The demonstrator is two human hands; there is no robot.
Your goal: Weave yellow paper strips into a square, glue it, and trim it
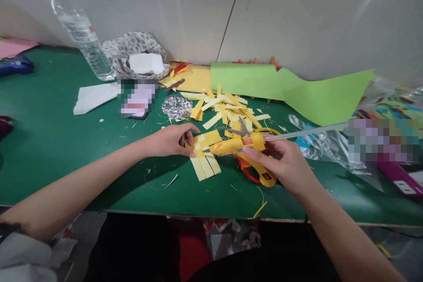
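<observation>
My right hand (284, 158) is closed round a yellow hot glue gun (228, 146), and a long clear glue stick (313, 130) sticks out of its back end. The gun's nozzle points left, at a small mat of woven yellow paper strips (206, 165). At the mat's left edge, my left hand (175, 141) has its fingers curled and its thumb on the paper, pinching it. Scissors with an orange handle (246, 172) lie partly hidden beneath the gun. Just behind the mat is a loose heap of cut yellow strips (224, 108).
Green card (247, 79) leans along the wall. Left of the strips lie a round clear case of small beads (177, 107), a phone (139, 99), a white tissue (94, 98) and a tilted water bottle (81, 31). Plastic bags (330, 150) and a purple object (401, 178) are at right.
</observation>
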